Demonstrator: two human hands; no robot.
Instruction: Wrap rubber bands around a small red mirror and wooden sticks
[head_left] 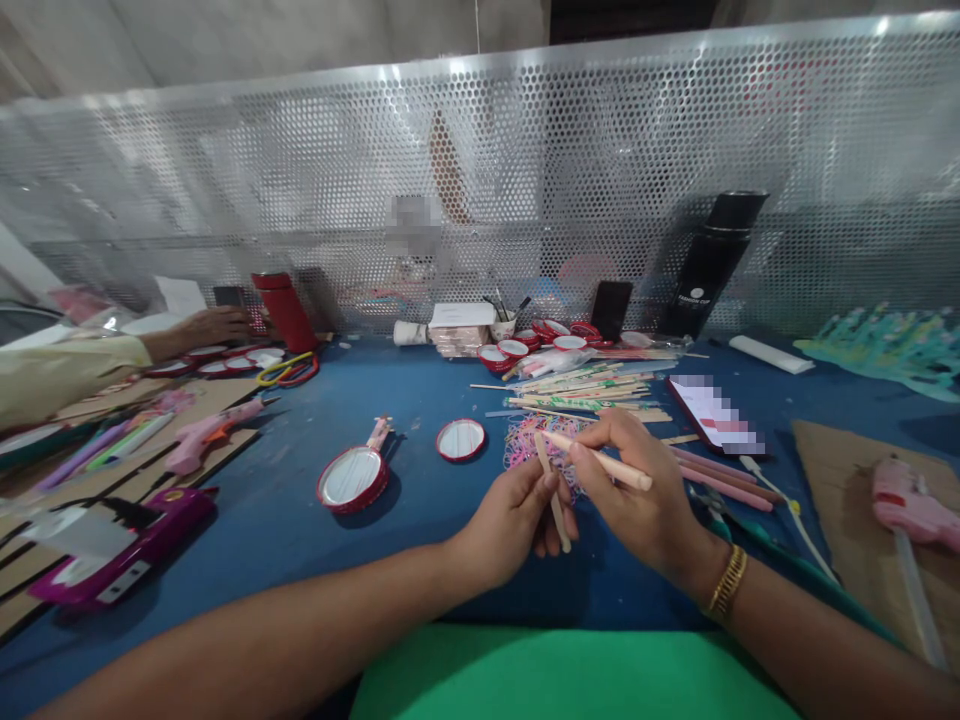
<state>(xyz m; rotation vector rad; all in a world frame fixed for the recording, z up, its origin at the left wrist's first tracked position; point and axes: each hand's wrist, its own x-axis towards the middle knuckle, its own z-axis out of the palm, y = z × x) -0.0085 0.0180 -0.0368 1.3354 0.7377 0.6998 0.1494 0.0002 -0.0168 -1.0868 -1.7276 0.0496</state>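
Observation:
My left hand pinches a flat wooden craft stick between thumb and fingers, upright and slightly tilted. In my right hand is a pale pencil, gripped as for writing, its narrow end at the top of the stick. Just behind both hands lies a pile of colourful rubber bands, partly hidden. Left of them, a white round disc with a red rim lies flat. A similar, thicker red-rimmed disc has a short handle-like piece at its top.
Wooden sticks and red-rimmed discs lie behind. A phone, pink sticks and a pink glue gun are right. Left are a purple power strip, another glue gun and another person's hand.

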